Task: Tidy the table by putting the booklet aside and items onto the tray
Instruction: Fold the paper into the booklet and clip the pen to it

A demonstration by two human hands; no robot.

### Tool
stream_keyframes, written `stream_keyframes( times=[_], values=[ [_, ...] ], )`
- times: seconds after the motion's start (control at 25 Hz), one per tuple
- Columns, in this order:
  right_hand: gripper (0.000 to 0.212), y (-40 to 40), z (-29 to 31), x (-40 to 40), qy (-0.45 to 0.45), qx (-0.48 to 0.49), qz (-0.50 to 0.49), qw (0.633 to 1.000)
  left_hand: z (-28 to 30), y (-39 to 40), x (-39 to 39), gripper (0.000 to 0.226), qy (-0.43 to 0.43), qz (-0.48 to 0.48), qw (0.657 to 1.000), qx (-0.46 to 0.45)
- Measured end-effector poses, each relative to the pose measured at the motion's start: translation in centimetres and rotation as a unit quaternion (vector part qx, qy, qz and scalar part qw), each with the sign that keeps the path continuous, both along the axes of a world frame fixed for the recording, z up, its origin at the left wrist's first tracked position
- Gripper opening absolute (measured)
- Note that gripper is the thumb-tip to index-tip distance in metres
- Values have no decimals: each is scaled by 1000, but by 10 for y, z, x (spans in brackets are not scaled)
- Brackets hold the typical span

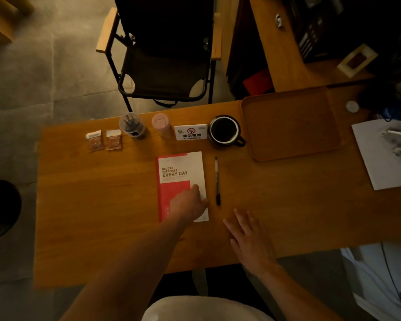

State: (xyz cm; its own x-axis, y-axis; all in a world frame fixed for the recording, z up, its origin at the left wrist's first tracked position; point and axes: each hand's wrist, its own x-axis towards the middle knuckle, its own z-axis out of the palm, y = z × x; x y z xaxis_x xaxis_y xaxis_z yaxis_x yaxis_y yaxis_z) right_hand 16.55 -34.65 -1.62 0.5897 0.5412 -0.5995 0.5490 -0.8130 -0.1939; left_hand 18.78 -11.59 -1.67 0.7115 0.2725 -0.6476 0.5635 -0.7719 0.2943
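Note:
A red and white booklet (180, 172) lies flat in the middle of the wooden table (102, 205). My left hand (189, 203) rests on its lower right part, fingers curled at the right edge. A black pen (217, 181) lies just right of the booklet. My right hand (248, 239) lies flat and open on the table below the pen. A brown tray (289, 123) sits bare at the far right. Along the far edge stand two sachets (103, 140), a clear pen cup (132, 125), a pink-lidded jar (160, 123), a no-smoking sign (190, 132) and a black mug (225, 131).
A white sheet (375, 154) with a pale device on it lies at the right end of the table. A small white cap (352, 106) sits behind the tray. A black folding chair (164, 66) stands beyond the far edge, and a wooden desk (276, 42) is at the upper right.

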Motion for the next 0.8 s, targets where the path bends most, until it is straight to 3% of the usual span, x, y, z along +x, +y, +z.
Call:
stream_keyframes(
  times=[0.24,0.36,0.52,0.68,0.8],
  values=[
    [49,8,-7,25,-52,8,-22,998,-6,23,-1,14,-22,20,999,-37],
    [51,38,-10,51,-63,35,-101,992,-7,58,4,9,-65,0,998,10],
    [59,97,-13,98,-75,73,-231,967,-10,103,14,39,-109,-60,989,80],
    [46,135,-17,122,-49,78,-275,957,-14,127,20,77,-132,-50,984,106],
    [38,140,-17,119,-46,82,-286,954,-20,132,19,88,-123,-33,985,113]
  ],
)
